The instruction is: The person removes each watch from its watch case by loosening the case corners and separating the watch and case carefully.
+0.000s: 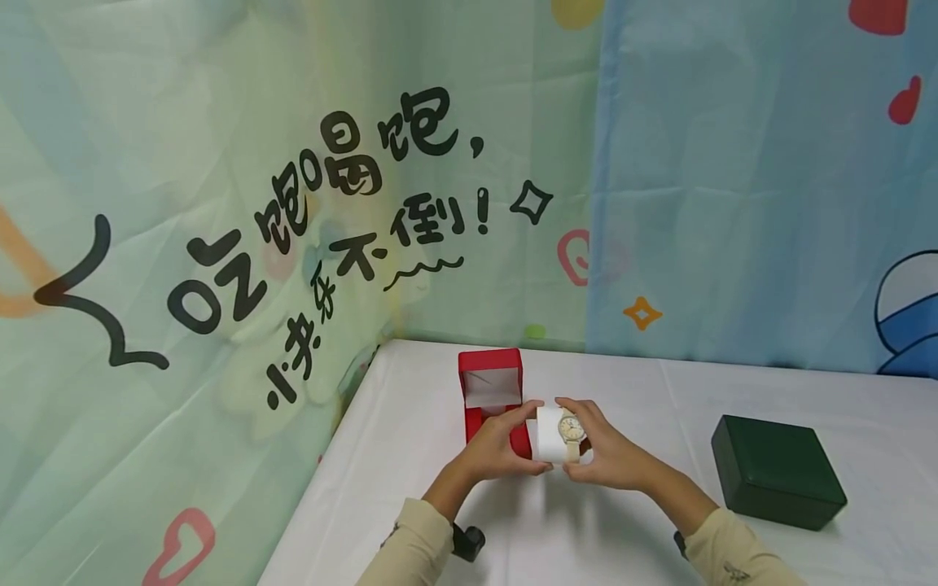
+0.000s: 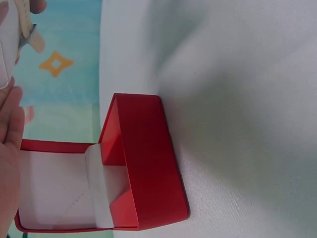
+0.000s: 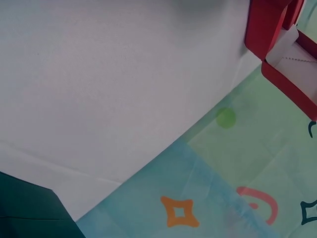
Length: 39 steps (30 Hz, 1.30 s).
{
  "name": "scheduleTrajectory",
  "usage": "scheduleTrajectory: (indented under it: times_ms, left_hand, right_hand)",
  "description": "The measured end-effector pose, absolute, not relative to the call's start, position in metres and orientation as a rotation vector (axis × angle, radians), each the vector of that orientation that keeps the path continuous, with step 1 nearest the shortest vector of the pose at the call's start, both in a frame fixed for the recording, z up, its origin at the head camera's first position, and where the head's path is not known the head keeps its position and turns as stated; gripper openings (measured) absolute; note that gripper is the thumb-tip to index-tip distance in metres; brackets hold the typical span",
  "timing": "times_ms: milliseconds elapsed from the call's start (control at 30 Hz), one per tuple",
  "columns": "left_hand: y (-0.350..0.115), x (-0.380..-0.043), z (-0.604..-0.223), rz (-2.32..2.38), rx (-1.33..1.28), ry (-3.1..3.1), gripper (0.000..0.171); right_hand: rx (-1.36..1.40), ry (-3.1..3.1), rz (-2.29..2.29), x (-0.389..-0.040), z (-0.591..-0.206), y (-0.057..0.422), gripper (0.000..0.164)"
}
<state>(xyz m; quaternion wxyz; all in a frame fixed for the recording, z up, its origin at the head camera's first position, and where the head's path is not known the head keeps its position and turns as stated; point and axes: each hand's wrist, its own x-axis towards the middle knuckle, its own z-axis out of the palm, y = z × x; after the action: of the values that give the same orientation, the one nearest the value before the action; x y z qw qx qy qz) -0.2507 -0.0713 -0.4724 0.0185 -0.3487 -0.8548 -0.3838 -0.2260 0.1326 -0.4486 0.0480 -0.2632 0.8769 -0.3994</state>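
Both hands hold a white watch pillow up in front of an opened red watch box. A wristwatch with a cream strap and pale round dial is wrapped round the pillow. My left hand grips the pillow's left end between thumb and fingers. On the other side, my right hand grips it near the watch, thumb below and fingers above. The left wrist view catches part of the pillow and the strap's buckle at its edge. Neither hand shows in the right wrist view.
A closed dark green box stands on the right of the white-clothed table. The red box's lid is raised, its lining white. Printed curtains hang behind and along the left of the table.
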Motion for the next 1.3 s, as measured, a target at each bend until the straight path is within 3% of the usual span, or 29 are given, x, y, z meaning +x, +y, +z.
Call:
scheduleTrajectory:
  times_ms: [1300]
  left_hand:
    - [-0.075,-0.247,-0.472,-1.233,-1.079,-2.659,0.071]
  right_hand:
    - [-0.827,2.764,-1.364,-0.225,-0.458,0.134,0.079]
